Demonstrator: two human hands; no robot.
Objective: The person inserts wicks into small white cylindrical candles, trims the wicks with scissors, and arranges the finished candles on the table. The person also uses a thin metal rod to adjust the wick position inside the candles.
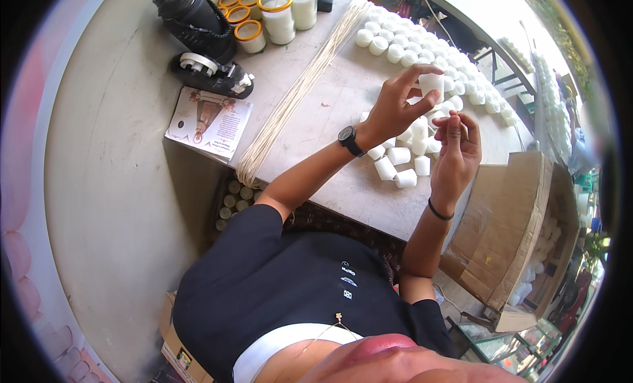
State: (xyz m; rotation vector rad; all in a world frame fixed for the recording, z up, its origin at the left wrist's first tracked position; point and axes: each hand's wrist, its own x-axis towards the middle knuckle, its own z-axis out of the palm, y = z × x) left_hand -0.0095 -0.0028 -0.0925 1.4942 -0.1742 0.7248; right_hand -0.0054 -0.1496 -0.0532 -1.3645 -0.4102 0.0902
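The right hand, nearest the body and wearing a dark band at the wrist, is raised above the table edge. Its fingertips are pinched together, apparently on something thin such as a wick end, though that item is too small to identify. The left hand, with a black wristwatch, is lifted just beyond and to the left of the right hand. It grasps one small white cylindrical wax candle between thumb and forefinger, holding the candle just above the right hand's fingertips.

Directly beneath both hands, a loose pile of white candle cylinders lies on the grey table top, some tipped on their sides. Judged from their disorder, these are units not yet handled or awaiting sorting. Farther along the table, a large field of upright white candle cylinders in rows extends toward the far edge. Judged from this arrangement, a substantial share of the work is complete, and the small pile is the remainder.

To the left of the hands, a long bundle of pale thin wick sticks runs diagonally across the table. An open brown cardboard box stands to the right, below table level. At the far left corner stand white jars with yellow rims and a black tape dispenser.
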